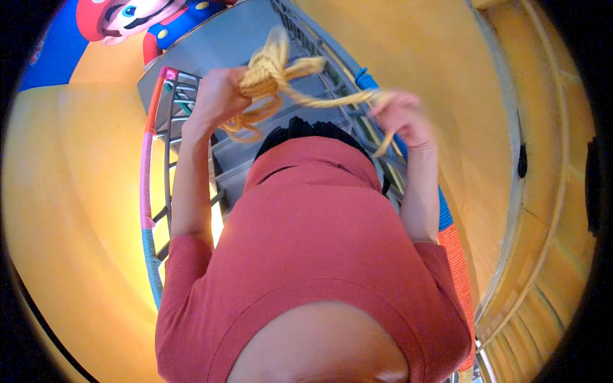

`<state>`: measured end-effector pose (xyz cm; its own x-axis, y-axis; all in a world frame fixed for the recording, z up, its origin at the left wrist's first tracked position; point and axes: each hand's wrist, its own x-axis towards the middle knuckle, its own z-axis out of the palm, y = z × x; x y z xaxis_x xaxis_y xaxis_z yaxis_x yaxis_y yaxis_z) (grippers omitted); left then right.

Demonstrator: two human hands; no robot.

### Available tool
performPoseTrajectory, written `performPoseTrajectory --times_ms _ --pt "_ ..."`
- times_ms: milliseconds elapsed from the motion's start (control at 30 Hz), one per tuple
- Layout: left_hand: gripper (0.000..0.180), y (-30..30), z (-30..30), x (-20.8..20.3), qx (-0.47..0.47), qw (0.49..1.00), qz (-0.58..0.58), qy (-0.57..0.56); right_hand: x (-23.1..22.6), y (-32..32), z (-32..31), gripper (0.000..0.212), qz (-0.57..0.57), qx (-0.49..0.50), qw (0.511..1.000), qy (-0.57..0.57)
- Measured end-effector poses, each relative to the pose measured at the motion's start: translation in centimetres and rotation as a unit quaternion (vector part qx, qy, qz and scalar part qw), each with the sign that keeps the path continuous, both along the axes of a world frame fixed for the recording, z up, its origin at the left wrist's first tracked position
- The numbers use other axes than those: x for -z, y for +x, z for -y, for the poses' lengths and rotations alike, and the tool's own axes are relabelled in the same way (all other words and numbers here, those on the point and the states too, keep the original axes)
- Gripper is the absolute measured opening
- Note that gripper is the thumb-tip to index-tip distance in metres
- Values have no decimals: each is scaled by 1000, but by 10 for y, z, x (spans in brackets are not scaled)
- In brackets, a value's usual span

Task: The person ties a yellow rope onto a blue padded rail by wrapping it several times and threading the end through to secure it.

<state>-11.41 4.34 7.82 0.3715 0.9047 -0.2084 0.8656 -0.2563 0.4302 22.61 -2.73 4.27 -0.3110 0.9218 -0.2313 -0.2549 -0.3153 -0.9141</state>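
Note:
A looped bundle of thick yellow rope [263,75] is gripped in my left hand [221,96], with slack loops hanging below the fingers. From the bundle one strand runs across to my right hand [403,117], which pinches it; a short end dangles beneath that hand. Both hands are raised in front of my body, apart from each other, above the stairs. Motion smears the right fingers and the top of the bundle a little.
Grey stairs [233,153] lie below, between two railings. The left handrail [145,185] is wrapped in pink, orange and blue cord, the right handrail [452,268] in blue and orange. A yellow wall [440,57] curves at right. A painted cartoon figure [167,32] stands at upper left.

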Motion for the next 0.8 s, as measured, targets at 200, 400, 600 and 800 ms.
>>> performPoseTrajectory --times_ms 200,400,600,800 --pt "35 -21 5 -4 24 922 333 -193 36 39 -30 31 -187 352 911 -102" --pt "38 -40 1 33 -280 843 439 -135 52 43 6 30 -217 393 885 -120" --pt "50 -58 -5 25 -18 969 -125 -215 22 92 4 31 -215 468 857 -4" --pt "50 -122 18 68 -137 777 552 -271 26 105 8 32 -129 553 822 -43"
